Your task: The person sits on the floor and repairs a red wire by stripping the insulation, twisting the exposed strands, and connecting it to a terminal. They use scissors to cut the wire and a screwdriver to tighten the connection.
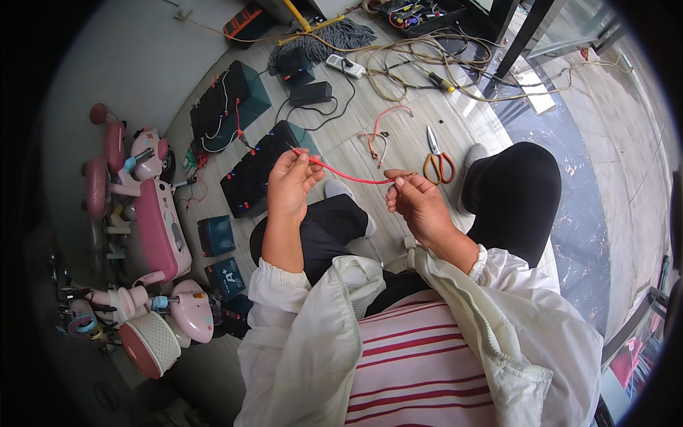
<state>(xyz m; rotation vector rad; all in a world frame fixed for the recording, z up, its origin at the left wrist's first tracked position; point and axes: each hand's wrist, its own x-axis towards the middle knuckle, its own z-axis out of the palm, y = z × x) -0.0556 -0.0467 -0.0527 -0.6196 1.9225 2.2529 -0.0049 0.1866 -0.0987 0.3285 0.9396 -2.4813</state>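
A short red wire (354,178) stretches between my hands, sagging a little in the middle. My left hand (290,178) pinches one end, where a dark tip sticks out past the fingers. The other end, with what looks like a small metal terminal, is pinched in my right hand (421,205). Below on the floor, scissors (435,156) with orange and yellow handles lie beyond my right hand, blades pointing away. Loose red and white wires (377,139) lie beside them. A row of dark batteries (267,160) stands just past my left hand.
More batteries (231,103) with wires attached stand farther back. Nearby are a black power adapter (311,93), a white power strip (346,66), coiled cables (398,71), a screwdriver (441,82), a mop (327,43) and a toolbox (420,18). A pink scooter (160,228) stands at the left.
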